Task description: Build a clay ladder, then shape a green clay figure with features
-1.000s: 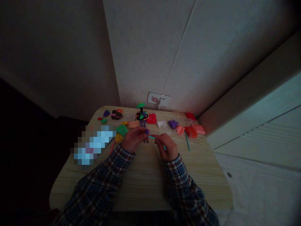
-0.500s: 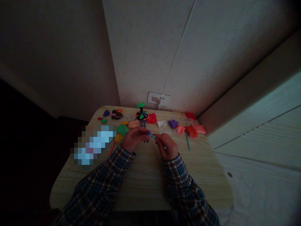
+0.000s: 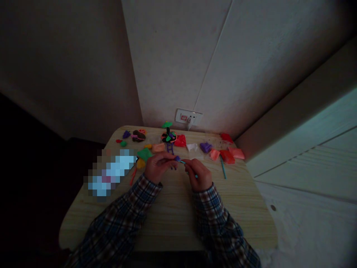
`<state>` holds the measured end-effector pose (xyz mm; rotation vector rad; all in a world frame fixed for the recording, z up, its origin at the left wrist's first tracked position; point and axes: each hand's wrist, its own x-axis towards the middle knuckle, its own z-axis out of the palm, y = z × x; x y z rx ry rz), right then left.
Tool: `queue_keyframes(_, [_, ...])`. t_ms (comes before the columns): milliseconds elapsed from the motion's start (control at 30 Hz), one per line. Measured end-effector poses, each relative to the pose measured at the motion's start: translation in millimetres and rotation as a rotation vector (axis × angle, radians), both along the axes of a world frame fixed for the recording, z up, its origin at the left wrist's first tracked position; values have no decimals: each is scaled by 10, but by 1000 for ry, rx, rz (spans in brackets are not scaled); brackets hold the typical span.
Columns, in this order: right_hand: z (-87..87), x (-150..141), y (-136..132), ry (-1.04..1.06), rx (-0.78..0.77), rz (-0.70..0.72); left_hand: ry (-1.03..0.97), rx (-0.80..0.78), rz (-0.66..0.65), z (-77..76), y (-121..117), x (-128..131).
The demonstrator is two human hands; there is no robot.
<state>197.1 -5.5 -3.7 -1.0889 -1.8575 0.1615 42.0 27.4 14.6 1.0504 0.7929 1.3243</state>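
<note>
My left hand (image 3: 156, 167) pinches a small purple clay piece (image 3: 177, 158) between thumb and fingertips, above the middle of the table. Closed around a thin teal modelling tool (image 3: 182, 162), my right hand (image 3: 199, 175) holds its tip against or very near the purple piece; I cannot tell which. Small dark purple bits (image 3: 173, 168) show just below the left fingertips. Behind the hands lies a purple ladder-shaped clay piece (image 3: 170, 149). Beyond it stands a black clay model (image 3: 168, 136) with green, orange and purple parts and a green top.
Bags of red clay (image 3: 227, 156), purple clay (image 3: 205, 147) and green clay (image 3: 144, 153) lie about the wooden table (image 3: 173, 219). A second teal tool (image 3: 223, 167) rests at right. A blurred-out bright object (image 3: 113, 173) lies at left. The wall has a socket (image 3: 188, 117).
Both hands keep nearly the same place and the same holds. The purple piece in my left fingers looks slightly turned or shifted against the tool's tip.
</note>
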Motion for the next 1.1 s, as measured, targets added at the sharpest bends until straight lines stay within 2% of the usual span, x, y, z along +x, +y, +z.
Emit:
queue_keyframes(467, [24, -5, -6, -21, -20, -36, 28, -6, -55, -37, -5, -2])
queue_keyframes(767, [11, -49, -55, 131, -158, -147, 24, -28, -32, -54, 11, -2])
queue_keyframes(1100, [42, -35, -93, 144, -99, -144, -51, -60, -38, -99, 31, 0])
